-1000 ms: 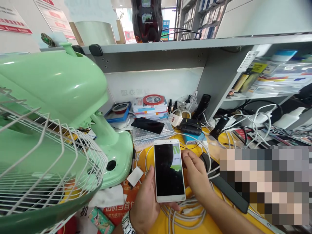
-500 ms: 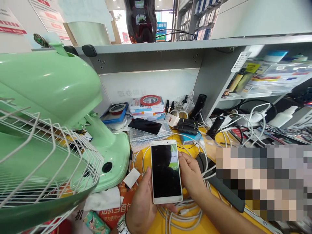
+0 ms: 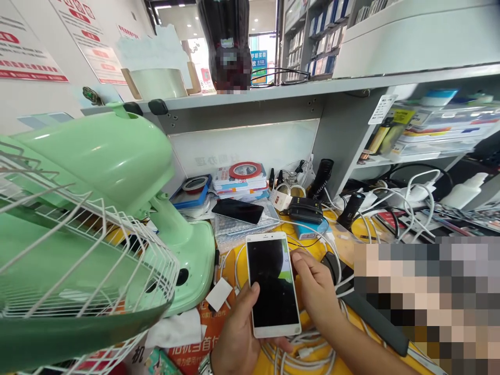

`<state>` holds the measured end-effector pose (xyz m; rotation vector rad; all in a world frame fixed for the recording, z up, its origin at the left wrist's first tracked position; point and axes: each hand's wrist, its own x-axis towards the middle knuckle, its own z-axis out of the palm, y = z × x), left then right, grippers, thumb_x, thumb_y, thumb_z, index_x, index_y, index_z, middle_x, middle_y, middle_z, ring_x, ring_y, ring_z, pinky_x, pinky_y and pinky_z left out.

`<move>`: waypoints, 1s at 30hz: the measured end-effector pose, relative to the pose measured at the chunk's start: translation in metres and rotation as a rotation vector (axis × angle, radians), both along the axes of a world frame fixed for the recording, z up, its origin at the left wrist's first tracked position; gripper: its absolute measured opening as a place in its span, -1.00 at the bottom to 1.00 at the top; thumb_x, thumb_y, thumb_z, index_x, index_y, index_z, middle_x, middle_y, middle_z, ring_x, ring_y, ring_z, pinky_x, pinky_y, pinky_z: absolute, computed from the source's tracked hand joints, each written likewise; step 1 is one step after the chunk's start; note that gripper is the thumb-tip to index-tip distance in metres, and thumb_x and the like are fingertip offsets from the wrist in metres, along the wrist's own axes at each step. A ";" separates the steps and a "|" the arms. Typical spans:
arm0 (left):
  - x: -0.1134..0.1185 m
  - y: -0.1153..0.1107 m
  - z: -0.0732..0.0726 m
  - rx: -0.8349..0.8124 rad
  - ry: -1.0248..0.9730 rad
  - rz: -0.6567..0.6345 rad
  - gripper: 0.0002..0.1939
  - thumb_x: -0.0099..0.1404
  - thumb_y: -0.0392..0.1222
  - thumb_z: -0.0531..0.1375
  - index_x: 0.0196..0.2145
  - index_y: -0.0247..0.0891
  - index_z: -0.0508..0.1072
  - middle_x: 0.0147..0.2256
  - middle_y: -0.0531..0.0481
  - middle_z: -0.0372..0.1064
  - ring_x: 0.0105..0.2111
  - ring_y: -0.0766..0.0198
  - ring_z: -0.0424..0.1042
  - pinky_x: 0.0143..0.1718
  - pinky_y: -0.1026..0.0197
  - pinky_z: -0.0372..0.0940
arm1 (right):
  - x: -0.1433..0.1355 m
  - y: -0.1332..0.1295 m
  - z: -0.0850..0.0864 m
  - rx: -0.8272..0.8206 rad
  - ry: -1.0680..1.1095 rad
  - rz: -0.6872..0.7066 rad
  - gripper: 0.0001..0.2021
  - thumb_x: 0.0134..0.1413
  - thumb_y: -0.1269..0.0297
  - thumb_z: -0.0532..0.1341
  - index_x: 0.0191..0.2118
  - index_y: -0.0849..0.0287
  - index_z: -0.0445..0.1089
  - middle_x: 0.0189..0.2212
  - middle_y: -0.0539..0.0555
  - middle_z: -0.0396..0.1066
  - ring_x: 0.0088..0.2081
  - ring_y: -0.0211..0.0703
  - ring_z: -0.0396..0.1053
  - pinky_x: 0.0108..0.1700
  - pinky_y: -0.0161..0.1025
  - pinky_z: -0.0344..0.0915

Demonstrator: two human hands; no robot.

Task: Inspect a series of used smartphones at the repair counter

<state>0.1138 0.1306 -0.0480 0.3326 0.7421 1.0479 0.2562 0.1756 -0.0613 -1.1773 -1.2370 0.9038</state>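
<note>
A white smartphone (image 3: pixel 274 284) with a dark, reflecting screen is held upright in front of me, above the yellow desk surface. My left hand (image 3: pixel 240 333) wraps round its lower left side from below; the thumb rests on the left edge of the screen and fingertips show under the bottom edge. At the upper right edge, my right hand (image 3: pixel 318 286) has its fingers curled in, thumb and forefinger against the phone's side. Beneath the phone lie coiled white cables (image 3: pixel 302 354). A small white card (image 3: pixel 219 294) lies left of it.
A green fan (image 3: pixel 105 156) with a white wire guard crowds the left. Behind the phone lie a black phone (image 3: pixel 238 210) on bubble wrap, stacked boxes with a red tape roll (image 3: pixel 245 170), and a black case (image 3: pixel 304 209). A grey shelf (image 3: pixel 250 101) spans the back. Pixelation covers the lower right.
The view has tilted, so most things sit lower in the picture. My left thumb has moved from beside the phone onto its screen edge. Both hands stay at the phone.
</note>
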 end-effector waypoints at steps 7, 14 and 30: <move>0.000 0.000 0.005 -0.053 0.073 0.040 -0.72 0.32 -0.07 0.19 -0.07 -0.19 0.51 -0.18 -0.08 0.54 -0.22 0.07 0.52 -0.29 0.08 0.48 | 0.000 -0.003 0.003 0.108 -0.113 0.014 -0.68 0.29 0.17 0.07 -0.46 0.13 0.36 -0.50 -0.01 0.32 -0.41 -0.20 0.28 -0.32 -0.29 0.22; -0.002 0.003 0.004 -0.021 -0.081 0.005 -0.63 0.40 -0.03 0.02 -0.03 -0.16 0.53 -0.18 -0.11 0.56 -0.18 0.01 0.52 -0.27 0.03 0.48 | -0.002 -0.009 0.002 0.217 -0.240 0.034 -0.68 0.27 0.22 0.09 0.09 0.07 0.37 -0.08 0.14 0.47 -0.06 -0.01 0.42 -0.07 -0.13 0.34; -0.023 -0.007 -0.012 0.041 -0.202 -0.161 -0.47 0.23 0.22 0.18 0.03 -0.13 0.50 -0.17 -0.13 0.54 -0.13 0.04 0.48 -0.14 0.09 0.37 | -0.002 -0.013 0.004 0.316 -0.287 0.260 -0.60 0.34 0.12 -0.04 0.10 0.08 0.40 -0.06 0.18 0.41 -0.03 -0.04 0.38 0.01 -0.09 0.33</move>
